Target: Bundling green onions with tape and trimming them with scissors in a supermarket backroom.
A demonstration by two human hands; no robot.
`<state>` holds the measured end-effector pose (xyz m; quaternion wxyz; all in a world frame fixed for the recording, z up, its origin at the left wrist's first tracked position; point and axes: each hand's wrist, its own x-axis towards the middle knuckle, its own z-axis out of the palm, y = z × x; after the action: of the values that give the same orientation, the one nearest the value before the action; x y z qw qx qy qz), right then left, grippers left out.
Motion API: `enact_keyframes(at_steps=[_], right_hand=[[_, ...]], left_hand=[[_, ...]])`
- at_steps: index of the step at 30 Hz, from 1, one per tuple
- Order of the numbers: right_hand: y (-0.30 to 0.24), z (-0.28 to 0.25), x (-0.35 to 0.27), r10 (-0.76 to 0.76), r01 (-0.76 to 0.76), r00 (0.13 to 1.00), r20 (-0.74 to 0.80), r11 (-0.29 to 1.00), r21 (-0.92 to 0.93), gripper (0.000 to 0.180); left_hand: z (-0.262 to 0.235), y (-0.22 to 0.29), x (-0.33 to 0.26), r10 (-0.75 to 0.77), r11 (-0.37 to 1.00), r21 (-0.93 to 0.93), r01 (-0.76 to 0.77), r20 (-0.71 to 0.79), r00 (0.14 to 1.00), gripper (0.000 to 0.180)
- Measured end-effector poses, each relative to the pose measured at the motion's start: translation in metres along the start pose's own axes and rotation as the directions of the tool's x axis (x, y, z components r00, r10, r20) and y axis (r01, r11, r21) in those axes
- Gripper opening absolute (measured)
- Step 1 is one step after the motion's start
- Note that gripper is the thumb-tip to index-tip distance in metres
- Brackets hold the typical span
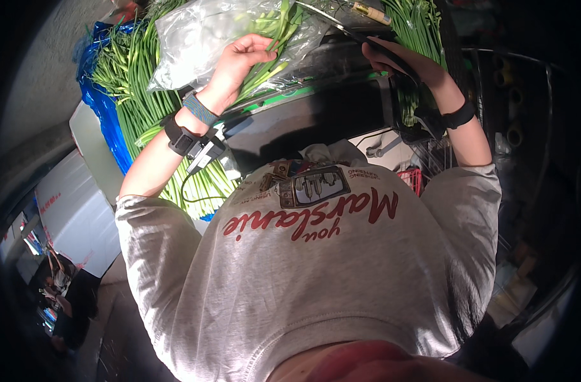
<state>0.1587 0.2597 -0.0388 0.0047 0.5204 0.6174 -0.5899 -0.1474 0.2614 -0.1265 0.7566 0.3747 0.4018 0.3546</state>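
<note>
At the far middle, my left hand (242, 63) pinches a few long green stalks (274, 48) with paler tips, which look like garlic scapes. They lie over a clear plastic bag (195, 38). To the right, my right hand (408, 63) is closed round a tool with a black handle (389, 54) and a thin pale blade (321, 13). Whether it is scissors or a knife I cannot tell. The blade points up and left, toward the stalks, apart from my left fingers. Part of the right fingers is in shadow.
A thick heap of green stalks (134, 89) lies on blue plastic sheeting (86, 73) at the left. Another green bunch (414, 25) is at the far right. A dark surface with a green edge (303, 89) runs before me. A red basket (410, 183) stands below.
</note>
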Motion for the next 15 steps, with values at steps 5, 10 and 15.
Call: enact_keyframes(at_steps=[5,10,15], right_hand=[[-0.007,0.011,0.0,-0.223,0.279,0.948,-0.229,0.926,0.252,0.031],[-0.031,0.002,-0.001,-0.203,0.211,0.976,-0.076,0.971,0.115,0.029],[-0.03,-0.009,-0.004,-0.069,0.065,0.997,-0.025,0.991,-0.121,0.029]], left_hand=[[0.005,0.001,0.002,0.039,0.991,0.125,-0.041,0.023,0.999,0.017],[0.004,-0.004,0.004,0.06,0.981,0.183,-0.067,0.039,0.997,0.017],[0.007,-0.001,-0.005,0.054,0.982,0.176,-0.061,0.046,0.997,0.018]])
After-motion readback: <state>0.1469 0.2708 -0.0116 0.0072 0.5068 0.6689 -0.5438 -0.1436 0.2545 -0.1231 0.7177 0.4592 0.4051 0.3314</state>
